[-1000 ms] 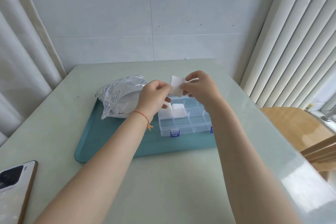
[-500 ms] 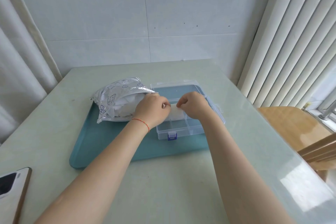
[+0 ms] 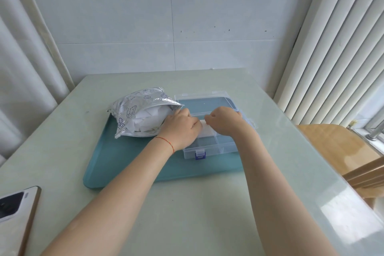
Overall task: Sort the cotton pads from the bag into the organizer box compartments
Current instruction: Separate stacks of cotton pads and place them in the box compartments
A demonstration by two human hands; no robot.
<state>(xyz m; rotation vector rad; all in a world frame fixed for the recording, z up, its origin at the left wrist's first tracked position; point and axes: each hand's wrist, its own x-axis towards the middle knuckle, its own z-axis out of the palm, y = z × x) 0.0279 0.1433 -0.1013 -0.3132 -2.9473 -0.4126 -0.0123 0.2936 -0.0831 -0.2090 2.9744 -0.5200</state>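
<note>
Phone (image 3: 15, 212): nearest us, at the table's (image 3: 187, 214) left front edge, well apart from the work.
Tray (image 3: 128, 164): teal; its front strip lies bare before the box.
Left hand (image 3: 180, 129): our fingers are curled down over the organizer box's left side, tips on the white cotton pad (image 3: 206, 131); a red string circles the wrist.
Right hand (image 3: 225, 123): our fingers are bent and pinched at the same pad's right edge, above a middle compartment.
Organizer box (image 3: 209, 148): clear, blue latch facing us, front compartments bare, lid (image 3: 204, 101) laid open behind.
Bag (image 3: 141, 116): silvery, printed, lying on the tray just left of the box, mouth open toward our left hand, white pads inside.
</note>
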